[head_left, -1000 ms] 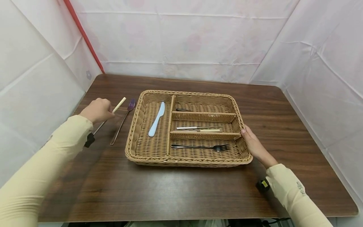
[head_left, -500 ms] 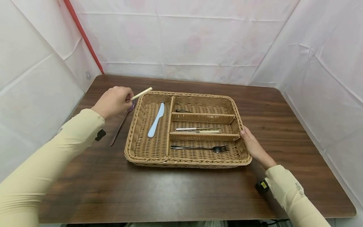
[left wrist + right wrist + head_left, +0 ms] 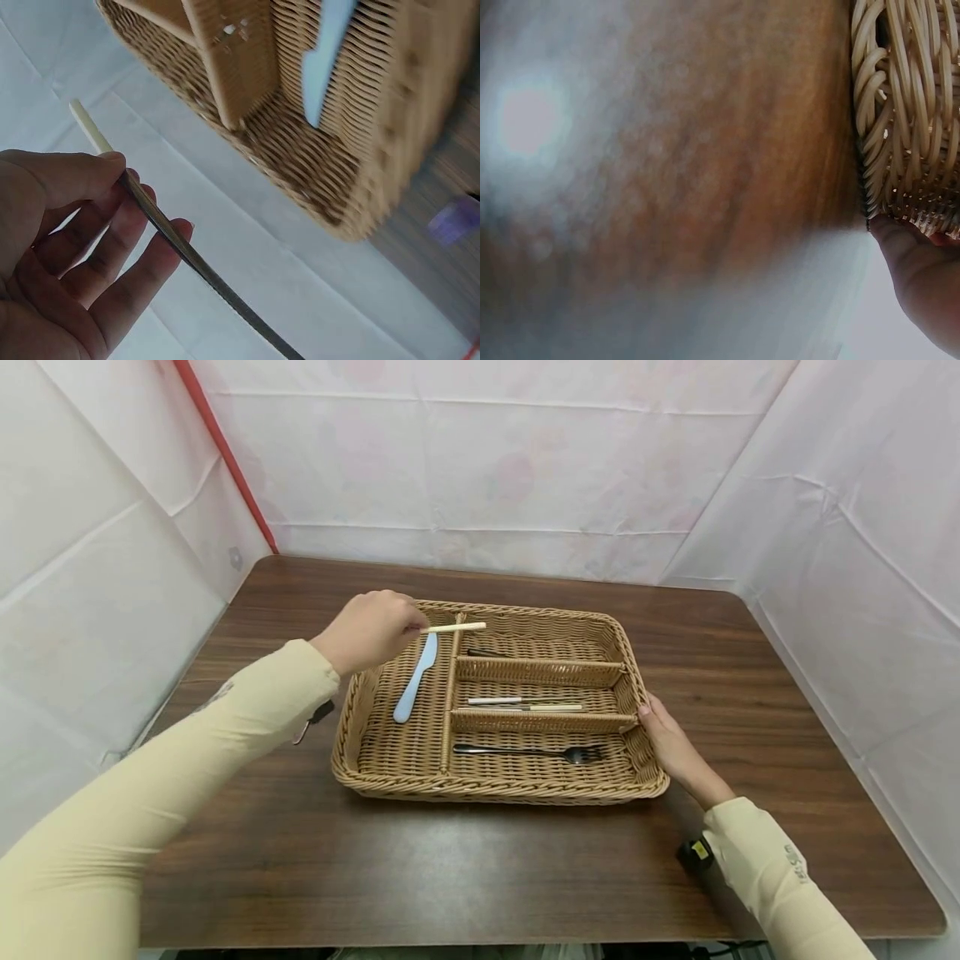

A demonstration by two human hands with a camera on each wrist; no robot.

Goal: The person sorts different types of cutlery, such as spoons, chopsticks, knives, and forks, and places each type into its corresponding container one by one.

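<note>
My left hand (image 3: 377, 631) pinches a chopstick (image 3: 459, 627) with a cream end and a dark metal shaft. It hovers over the back left part of a divided wicker basket (image 3: 397, 789). In the left wrist view, the chopstick (image 3: 161, 221) lies between thumb and fingers, its cream end pointing away. My right hand (image 3: 671, 743) grips the basket's right rim, thumb on the edge. A light blue knife (image 3: 416, 678) lies in the left compartment. White- and cream-ended chopsticks (image 3: 555, 707) lie in the middle right compartment, and a dark fork (image 3: 540, 752) in the front one.
A dark utensil (image 3: 486, 652) is partly hidden in the back right compartment. Left of the basket, my left arm covers most of another fork; its purple part (image 3: 455, 219) shows in the left wrist view. White cloth walls surround the brown table (image 3: 450, 877).
My left hand has carried the chopstick rightward from the table's left side to above the basket, swinging it nearly level. My right hand has stayed on the rim.
</note>
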